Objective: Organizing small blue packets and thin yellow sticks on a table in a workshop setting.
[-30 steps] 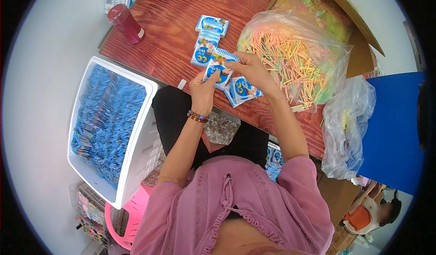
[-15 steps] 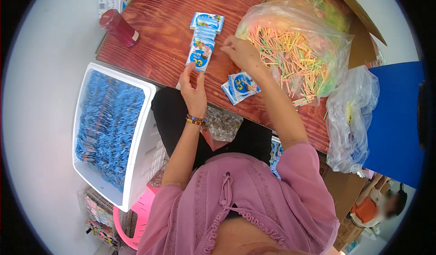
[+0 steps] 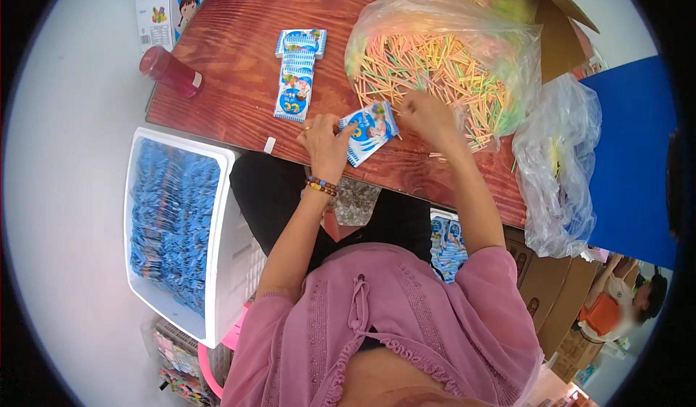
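My left hand (image 3: 326, 146) is closed on the left edge of a flat blue-and-white candy packet (image 3: 371, 133), thumb and fingers on the printed foil. The packet lies tilted near the table's front edge. Close to its right end is my right hand (image 3: 429, 121), fingers curled into a pinch; whatever is in them is hidden. Just behind that hand, an opened clear bag (image 3: 525, 66) spills thin pastel candy sticks (image 3: 428, 66). Farther left, a row of overlapping matching packets (image 3: 296, 80) lies on the wooden table (image 3: 239, 59).
A white basket (image 3: 221, 189) full of blue packets stands left of my legs. A red-lidded jar (image 3: 170, 72) and a printed carton (image 3: 156, 11) are at the table's left edge. At right are a crumpled plastic bag (image 3: 558, 167), a blue panel (image 3: 631, 182) and another person (image 3: 616, 302).
My left hand has left the packet row and moved right onto the loose packet. My right hand has come nearer, from the bag's left edge to beside that packet. The view has shifted slightly.
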Demonstrator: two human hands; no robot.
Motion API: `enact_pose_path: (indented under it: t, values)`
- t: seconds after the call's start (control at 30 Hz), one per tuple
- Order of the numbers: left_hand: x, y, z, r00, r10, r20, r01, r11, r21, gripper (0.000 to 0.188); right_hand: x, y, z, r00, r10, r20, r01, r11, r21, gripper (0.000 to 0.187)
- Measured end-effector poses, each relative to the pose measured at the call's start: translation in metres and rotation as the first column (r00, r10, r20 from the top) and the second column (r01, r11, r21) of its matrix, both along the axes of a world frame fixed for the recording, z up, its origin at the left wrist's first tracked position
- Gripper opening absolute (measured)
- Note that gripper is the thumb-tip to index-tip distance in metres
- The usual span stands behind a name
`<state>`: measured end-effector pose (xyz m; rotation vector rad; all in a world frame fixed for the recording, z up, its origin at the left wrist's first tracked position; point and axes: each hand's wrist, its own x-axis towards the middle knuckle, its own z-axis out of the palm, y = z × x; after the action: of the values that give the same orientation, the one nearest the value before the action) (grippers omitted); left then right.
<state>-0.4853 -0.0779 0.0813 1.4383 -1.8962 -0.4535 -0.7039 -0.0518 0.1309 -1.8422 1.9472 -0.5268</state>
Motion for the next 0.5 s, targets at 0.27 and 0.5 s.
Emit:
enact_pose_path:
  t: [0.27, 0.5]
  values:
    - [0.015, -0.007, 0.011, 0.989, -0.083, 0.122, 0.115, 0.952, -0.283, 0.014, -0.030, 0.011, 0.008, 0.996, -0.075, -0.057, 0.046, 0.917, -0.397, 0.029]
    - [0.019, -0.004, 0.027, 0.965, -0.203, -0.163, 0.182, 0.974, -0.133, 0.010, 0.026, -0.009, -0.003, 0.693, -0.048, 0.719, 0.032, 0.999, 0.036, 0.015]
